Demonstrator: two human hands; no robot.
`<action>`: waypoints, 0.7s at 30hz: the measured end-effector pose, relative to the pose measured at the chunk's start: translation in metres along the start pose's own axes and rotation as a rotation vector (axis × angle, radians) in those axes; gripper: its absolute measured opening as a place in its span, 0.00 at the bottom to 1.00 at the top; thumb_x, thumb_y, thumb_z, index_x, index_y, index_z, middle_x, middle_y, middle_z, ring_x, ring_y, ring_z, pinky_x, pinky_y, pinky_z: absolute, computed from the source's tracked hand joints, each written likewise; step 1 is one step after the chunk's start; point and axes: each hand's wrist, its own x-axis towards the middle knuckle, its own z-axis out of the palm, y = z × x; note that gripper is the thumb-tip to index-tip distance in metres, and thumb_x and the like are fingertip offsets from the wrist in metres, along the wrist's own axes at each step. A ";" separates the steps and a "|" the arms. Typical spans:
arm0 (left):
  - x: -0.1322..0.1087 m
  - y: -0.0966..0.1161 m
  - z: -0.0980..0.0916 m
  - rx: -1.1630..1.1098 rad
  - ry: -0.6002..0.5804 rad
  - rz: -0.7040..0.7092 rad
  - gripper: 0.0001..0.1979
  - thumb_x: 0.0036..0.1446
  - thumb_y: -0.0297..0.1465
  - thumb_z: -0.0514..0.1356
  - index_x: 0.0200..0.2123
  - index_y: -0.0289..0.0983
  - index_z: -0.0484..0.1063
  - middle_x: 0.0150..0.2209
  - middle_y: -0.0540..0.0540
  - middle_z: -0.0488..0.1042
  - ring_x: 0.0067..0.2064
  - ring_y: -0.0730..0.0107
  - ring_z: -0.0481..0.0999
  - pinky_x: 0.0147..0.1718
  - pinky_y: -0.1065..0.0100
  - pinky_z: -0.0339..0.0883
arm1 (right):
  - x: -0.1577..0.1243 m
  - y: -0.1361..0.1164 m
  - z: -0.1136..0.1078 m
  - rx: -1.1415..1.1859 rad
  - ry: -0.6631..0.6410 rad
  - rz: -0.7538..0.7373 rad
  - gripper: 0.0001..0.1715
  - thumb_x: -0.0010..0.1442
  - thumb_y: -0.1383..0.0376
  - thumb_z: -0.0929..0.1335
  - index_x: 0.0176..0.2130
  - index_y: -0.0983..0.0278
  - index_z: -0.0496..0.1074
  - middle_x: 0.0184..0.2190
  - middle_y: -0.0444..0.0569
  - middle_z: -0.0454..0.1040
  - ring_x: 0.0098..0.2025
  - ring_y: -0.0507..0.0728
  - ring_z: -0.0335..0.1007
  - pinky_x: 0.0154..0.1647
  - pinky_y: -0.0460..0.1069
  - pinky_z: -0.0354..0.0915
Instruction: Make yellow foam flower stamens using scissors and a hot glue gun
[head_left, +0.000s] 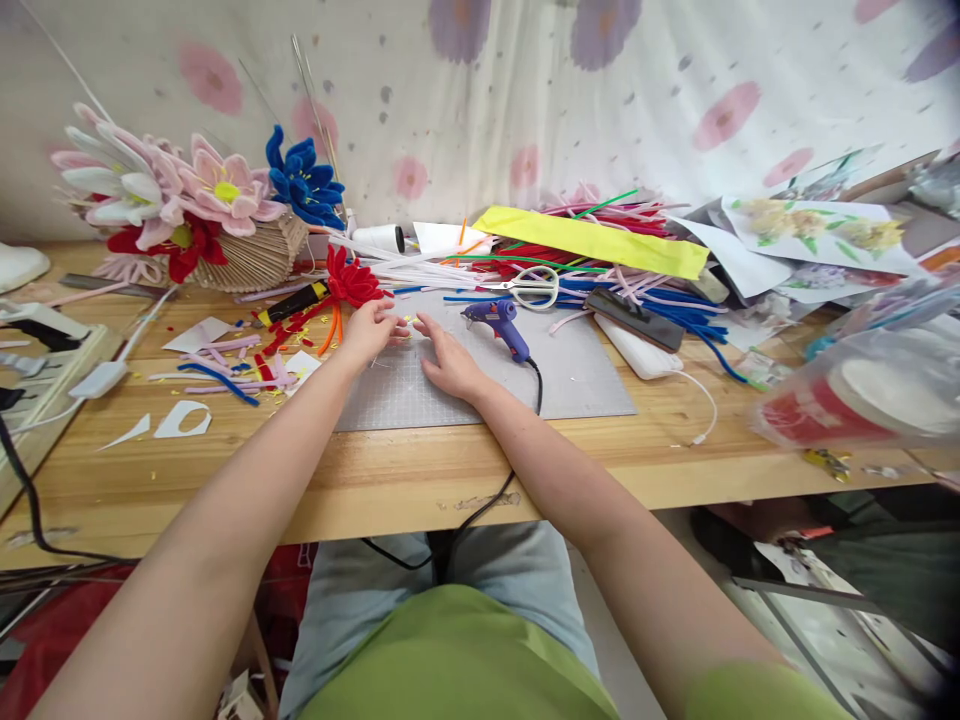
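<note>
My left hand (369,334) is over the left part of the grey cutting mat (577,385), its fingers curled together. A tiny pale-yellow piece (410,319) shows at its fingertips; whether the fingers grip it is unclear. My right hand (450,362) faces it from the right, thumb and index finger apart, the index tip close to the yellow piece. Just behind my left hand is a red fuzzy flower (351,277). A purple-blue glue gun (504,326) lies on the mat to the right of my right hand, its black cord running off the table's front edge.
Pipe cleaners (420,272), scissors (534,287) and a yellow strip (592,238) lie behind the mat. Fuzzy flowers (225,190) stand at back left, above cut scraps (225,370). A phone (634,318), white power bank (637,350) and bagged cup (847,400) are at right.
</note>
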 end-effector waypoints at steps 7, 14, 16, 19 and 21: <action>0.005 -0.009 0.002 0.038 -0.024 -0.008 0.16 0.55 0.23 0.55 0.48 0.33 0.63 0.36 0.43 0.74 0.28 0.75 0.76 0.31 0.68 0.73 | 0.002 0.000 0.002 -0.077 -0.064 0.022 0.42 0.51 0.73 0.60 0.64 0.68 0.45 0.58 0.55 0.63 0.60 0.59 0.58 0.60 0.57 0.56; 0.003 -0.002 -0.008 0.019 0.048 0.024 0.14 0.54 0.22 0.54 0.46 0.33 0.64 0.36 0.44 0.74 0.30 0.76 0.76 0.35 0.68 0.72 | 0.002 0.000 0.003 -0.098 -0.106 0.036 0.41 0.52 0.73 0.61 0.64 0.67 0.45 0.55 0.55 0.67 0.59 0.58 0.58 0.60 0.58 0.56; 0.003 -0.001 -0.011 0.021 0.058 0.045 0.14 0.54 0.22 0.54 0.45 0.33 0.65 0.36 0.43 0.74 0.30 0.75 0.77 0.35 0.67 0.73 | 0.002 0.000 0.003 -0.107 -0.096 0.033 0.41 0.52 0.73 0.61 0.64 0.68 0.46 0.58 0.56 0.63 0.60 0.58 0.58 0.61 0.58 0.55; 0.002 -0.003 -0.010 0.021 0.037 0.036 0.14 0.54 0.22 0.53 0.45 0.32 0.64 0.36 0.43 0.74 0.29 0.75 0.76 0.34 0.66 0.73 | 0.003 -0.002 0.003 -0.115 -0.063 0.004 0.41 0.53 0.71 0.61 0.64 0.69 0.45 0.62 0.58 0.56 0.62 0.59 0.55 0.62 0.57 0.53; 0.001 -0.004 -0.006 0.017 0.018 0.011 0.14 0.54 0.22 0.53 0.46 0.32 0.64 0.35 0.43 0.74 0.29 0.76 0.76 0.34 0.67 0.73 | 0.004 -0.003 0.004 -0.107 -0.055 -0.023 0.41 0.55 0.70 0.61 0.64 0.69 0.44 0.62 0.57 0.55 0.62 0.59 0.54 0.62 0.57 0.53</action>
